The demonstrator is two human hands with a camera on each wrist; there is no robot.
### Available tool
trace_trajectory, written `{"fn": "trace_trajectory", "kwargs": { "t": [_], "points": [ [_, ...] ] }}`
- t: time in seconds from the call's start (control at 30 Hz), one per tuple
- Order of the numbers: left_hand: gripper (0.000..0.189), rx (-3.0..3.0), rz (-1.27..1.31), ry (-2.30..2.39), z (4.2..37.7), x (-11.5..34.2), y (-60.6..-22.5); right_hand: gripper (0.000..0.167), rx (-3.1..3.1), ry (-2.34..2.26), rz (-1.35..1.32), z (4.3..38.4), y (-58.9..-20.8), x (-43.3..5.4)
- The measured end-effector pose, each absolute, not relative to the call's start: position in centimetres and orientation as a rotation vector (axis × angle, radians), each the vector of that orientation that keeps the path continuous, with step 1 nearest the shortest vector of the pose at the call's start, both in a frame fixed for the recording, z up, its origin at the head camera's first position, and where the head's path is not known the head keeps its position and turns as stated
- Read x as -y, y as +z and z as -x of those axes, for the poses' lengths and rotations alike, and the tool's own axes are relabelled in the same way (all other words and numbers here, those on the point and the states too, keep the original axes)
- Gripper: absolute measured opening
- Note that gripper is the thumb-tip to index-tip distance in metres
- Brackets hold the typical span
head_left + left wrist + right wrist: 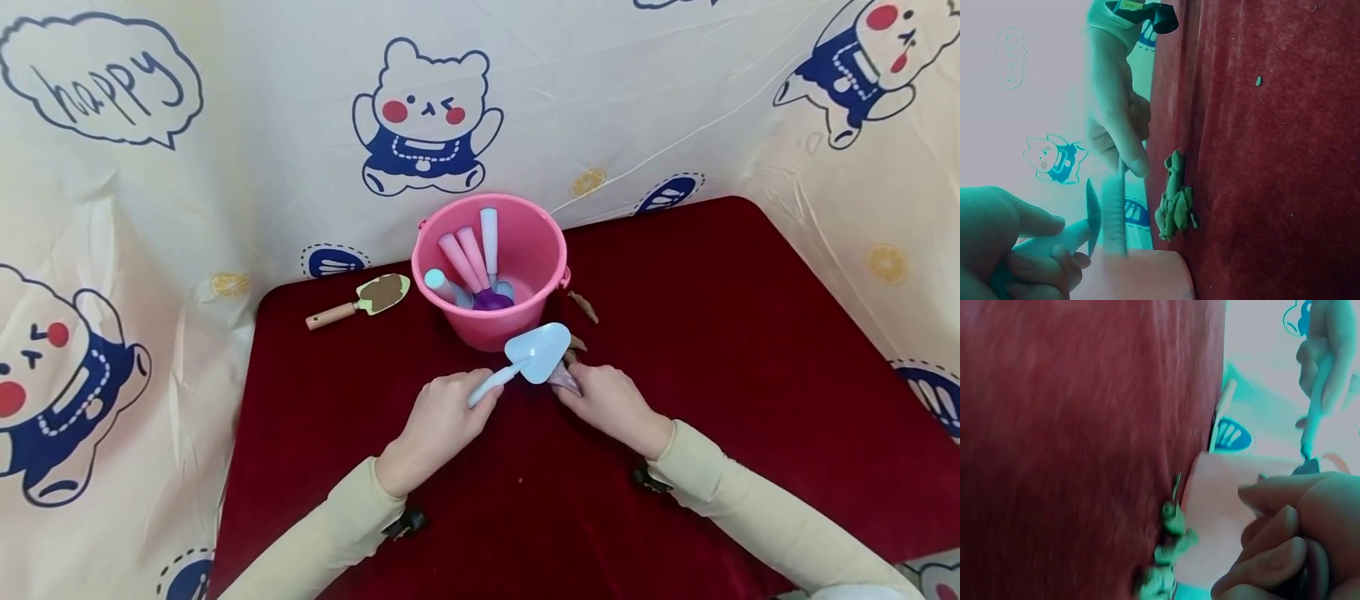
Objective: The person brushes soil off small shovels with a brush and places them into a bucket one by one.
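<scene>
My left hand [448,412] grips a light blue trowel [542,350] by its handle, the blade held in front of the pink bucket [491,333]. My right hand [611,404] pinches a thin, flat, purplish-grey piece [564,379] close beside the blade; I cannot tell its kind. In the left wrist view this flat piece [1114,212] is blurred and reaches down from the right hand's fingers. Brown clay-like lumps [583,307] lie on the table right of the bucket, partly hidden by the trowel and right hand. They appear as greenish lumps [1172,531] in the right wrist view.
Inside the bucket stand several tools with pink and light blue handles [472,258]. A wooden-handled trowel [333,316] with a brown-smeared blade lies left of the bucket. Dark red cloth [750,350] covers the table; a printed curtain [277,125] hangs behind it.
</scene>
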State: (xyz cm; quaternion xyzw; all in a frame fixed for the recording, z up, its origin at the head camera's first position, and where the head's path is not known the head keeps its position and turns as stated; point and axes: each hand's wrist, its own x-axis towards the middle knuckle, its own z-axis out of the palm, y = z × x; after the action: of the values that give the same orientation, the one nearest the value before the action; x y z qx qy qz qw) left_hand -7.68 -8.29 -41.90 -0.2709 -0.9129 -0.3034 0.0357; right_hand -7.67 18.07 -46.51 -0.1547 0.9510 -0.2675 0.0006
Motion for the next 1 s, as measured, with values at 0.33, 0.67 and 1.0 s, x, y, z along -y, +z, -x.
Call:
{"fn": "trace_trajectory", "kwargs": {
  "t": [0.33,0.67,1.0],
  "points": [
    [0.013,2.825,0.838,-0.943,7.5,8.5,-41.9,0.029,-3.060,-0.847,0.392,8.1,-45.3,-18.8],
    [0.012,2.780,0.838,-0.928,7.5,8.2,-41.6,0.031,-2.926,-0.869,0.532,7.3,-45.5,-17.8],
    [0.008,2.870,0.806,-0.989,6.9,8.4,-42.0,0.034,-2.994,-0.799,0.372,7.6,-45.2,-19.6]
  ]
}}
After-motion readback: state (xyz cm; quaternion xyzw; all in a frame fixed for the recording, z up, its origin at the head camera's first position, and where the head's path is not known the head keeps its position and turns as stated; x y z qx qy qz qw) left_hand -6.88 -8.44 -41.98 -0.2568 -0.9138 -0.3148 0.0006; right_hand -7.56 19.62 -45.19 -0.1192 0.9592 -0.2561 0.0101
